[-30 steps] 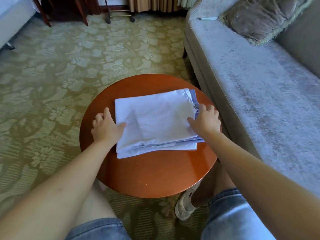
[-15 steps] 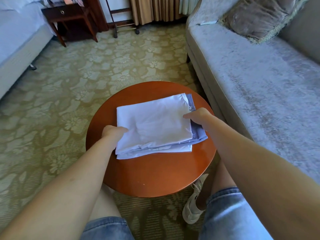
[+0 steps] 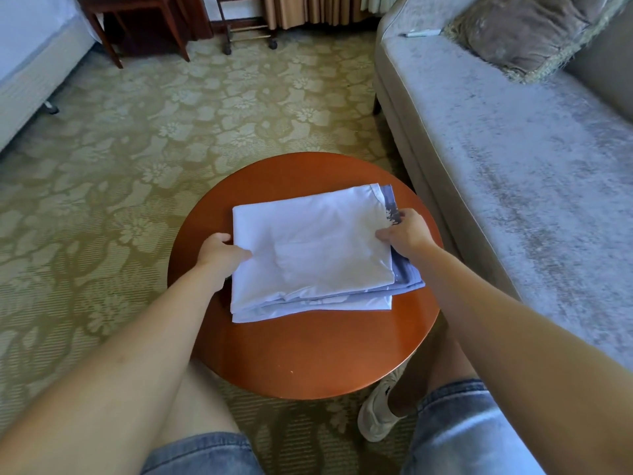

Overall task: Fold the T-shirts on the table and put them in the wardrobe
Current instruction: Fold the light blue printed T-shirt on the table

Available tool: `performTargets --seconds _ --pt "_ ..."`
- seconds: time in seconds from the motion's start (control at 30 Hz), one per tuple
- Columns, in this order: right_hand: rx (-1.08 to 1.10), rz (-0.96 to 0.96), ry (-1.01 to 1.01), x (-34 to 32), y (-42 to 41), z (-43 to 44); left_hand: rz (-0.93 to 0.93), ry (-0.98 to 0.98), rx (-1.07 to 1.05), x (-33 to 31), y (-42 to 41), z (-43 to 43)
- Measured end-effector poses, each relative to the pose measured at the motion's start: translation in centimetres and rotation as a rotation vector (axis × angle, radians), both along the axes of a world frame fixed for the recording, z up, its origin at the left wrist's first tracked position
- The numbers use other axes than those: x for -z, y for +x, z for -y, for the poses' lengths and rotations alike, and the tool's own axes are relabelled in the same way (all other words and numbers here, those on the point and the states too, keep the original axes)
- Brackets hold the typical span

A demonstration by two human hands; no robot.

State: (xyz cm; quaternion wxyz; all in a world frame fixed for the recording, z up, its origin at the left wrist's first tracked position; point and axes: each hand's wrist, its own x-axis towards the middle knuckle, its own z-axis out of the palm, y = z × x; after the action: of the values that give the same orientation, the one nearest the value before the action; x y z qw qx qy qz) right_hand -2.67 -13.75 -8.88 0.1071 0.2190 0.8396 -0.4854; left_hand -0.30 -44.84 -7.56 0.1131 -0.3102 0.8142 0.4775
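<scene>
A person sits at a small round wooden counter (image 3: 308,358), seen from above their own bare arms. Near the middle of the counter lies a neat folded stack of shirts (image 3: 308,255): a white one on top, a blue patterned one showing along the right and near edges, and another white layer at the bottom. The left grip (image 3: 219,253) is clamped on the stack's left edge, thumb lying on the top white cloth and fingers tucked out of sight under the edge. The right grip (image 3: 406,231) is clamped on the stack's right edge, thumb pressing on the white cloth and fingers curled over the blue one. Whether the stack is raised off the wood at all cannot be told; its near edge looks flat on the surface. Below the counter are the person's knees in denim shorts (image 3: 455,437) and one pale shoe (image 3: 378,414) on the floor. A grey velvet sofa (image 3: 513,173) stands just to the right of the counter, with a brownish cushion (image 3: 524,29) at its far end. A green floral carpet (image 3: 137,149) covers the floor, and the corner of a bed (image 3: 27,53) shows at far left.
</scene>
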Motion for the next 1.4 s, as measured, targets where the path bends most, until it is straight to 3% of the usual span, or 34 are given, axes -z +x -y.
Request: performTargets --seconds 0.2,0.4,0.7,0.93,1.07,1.23,1.4 --pt "-0.045 0.019 -0.129 0.2 3.7 -0.7 0.082 0.241 0.079 -1.2 3.2 0.9" --pt "-0.084 -0.115 -0.156 -0.4 6.2 -0.6 0.015 0.254 0.107 -1.4 4.2 1.1" --pt "-0.029 -0.122 -0.147 0.5 -0.8 0.5 -0.141 0.211 0.159 1.7 -3.9 2.8" --pt "0.019 0.001 -0.202 0.9 -4.2 0.9 -0.021 0.279 0.257 1.2 -9.7 3.1" --pt "0.091 0.004 -0.193 0.2 -2.2 0.6 0.048 0.331 0.246 0.4 -8.8 3.2" --pt "0.181 -0.065 -0.226 -0.4 3.3 -1.4 0.108 0.372 0.444 -1.1 -5.6 0.6" --pt "0.288 -0.208 -0.271 -2.7 12.7 -5.3 0.055 0.488 0.576 -3.0 0.0 -4.7"
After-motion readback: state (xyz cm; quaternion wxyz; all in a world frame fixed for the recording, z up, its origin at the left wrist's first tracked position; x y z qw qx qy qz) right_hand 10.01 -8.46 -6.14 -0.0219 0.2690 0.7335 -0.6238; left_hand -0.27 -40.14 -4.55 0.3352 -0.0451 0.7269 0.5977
